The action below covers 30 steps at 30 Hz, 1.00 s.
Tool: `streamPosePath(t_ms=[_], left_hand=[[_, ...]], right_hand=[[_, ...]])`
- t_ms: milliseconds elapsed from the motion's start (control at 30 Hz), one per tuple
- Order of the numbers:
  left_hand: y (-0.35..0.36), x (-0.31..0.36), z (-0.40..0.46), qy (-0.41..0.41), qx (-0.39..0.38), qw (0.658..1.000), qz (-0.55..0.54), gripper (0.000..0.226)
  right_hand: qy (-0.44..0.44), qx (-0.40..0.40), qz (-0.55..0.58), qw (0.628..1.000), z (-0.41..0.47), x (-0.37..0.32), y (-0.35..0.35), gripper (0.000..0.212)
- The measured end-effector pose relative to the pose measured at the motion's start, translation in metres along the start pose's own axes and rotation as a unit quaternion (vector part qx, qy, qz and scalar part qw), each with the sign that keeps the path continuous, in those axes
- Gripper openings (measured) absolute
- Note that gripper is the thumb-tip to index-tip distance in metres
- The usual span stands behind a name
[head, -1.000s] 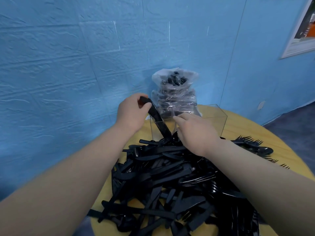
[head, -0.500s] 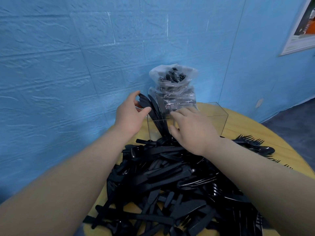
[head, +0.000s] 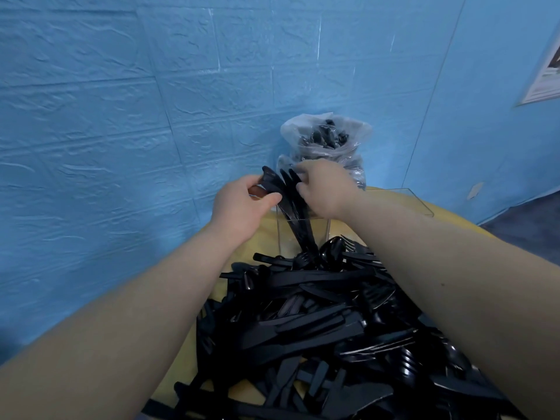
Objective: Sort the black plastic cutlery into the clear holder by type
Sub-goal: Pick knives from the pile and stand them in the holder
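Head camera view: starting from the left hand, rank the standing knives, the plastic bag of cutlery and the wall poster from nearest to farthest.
1. Standing knives: pinched in the left hand, in the clear holder.
2. Plastic bag of cutlery: behind the holder, against the wall.
3. Wall poster: far right, upper edge.

The cutlery heap is black plastic, smooth with a dull sheen. At twelve o'clock the holder is clear, glossy plastic; behind it the bag is thin crinkled film. The wall looks rough, matt.
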<state>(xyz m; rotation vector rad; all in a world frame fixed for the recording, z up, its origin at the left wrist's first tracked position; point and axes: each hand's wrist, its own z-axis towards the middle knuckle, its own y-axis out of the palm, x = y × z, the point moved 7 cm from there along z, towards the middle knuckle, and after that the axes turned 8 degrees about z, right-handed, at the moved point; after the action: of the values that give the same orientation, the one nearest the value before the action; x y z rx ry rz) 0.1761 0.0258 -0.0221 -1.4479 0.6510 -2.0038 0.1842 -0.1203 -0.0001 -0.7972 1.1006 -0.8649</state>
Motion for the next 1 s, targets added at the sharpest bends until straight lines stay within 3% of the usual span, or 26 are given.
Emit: streamPosePath(t_ms=[200, 367, 467, 633, 1000], left_hand=[[0.003, -0.005, 0.007, -0.006, 0.005, 1.000, 0.001, 0.014], [0.003, -0.011, 0.005, -0.005, 0.009, 1.000, -0.009, 0.031], [0.002, -0.015, 0.003, -0.014, 0.007, 1.000, -0.012, 0.038], [-0.003, -0.016, -0.006, -0.014, 0.003, 1.000, 0.011, 0.037], [-0.026, 0.014, -0.084, 0.048, -0.009, 0.998, 0.040, 0.022]], right_hand=[[-0.020, -0.012, 0.101, 0.995, 0.001, -0.004, -0.001, 0.031], [-0.024, 0.019, 0.164, 0.986, -0.003, -0.005, -0.017, 0.018], [-0.040, -0.013, 0.208, 0.977, -0.005, -0.018, -0.019, 0.017], [-0.048, -0.004, 0.109, 0.993, -0.008, -0.020, -0.007, 0.025], [-0.047, 0.035, 0.092, 0.994, -0.103, -0.034, -0.042, 0.020]])
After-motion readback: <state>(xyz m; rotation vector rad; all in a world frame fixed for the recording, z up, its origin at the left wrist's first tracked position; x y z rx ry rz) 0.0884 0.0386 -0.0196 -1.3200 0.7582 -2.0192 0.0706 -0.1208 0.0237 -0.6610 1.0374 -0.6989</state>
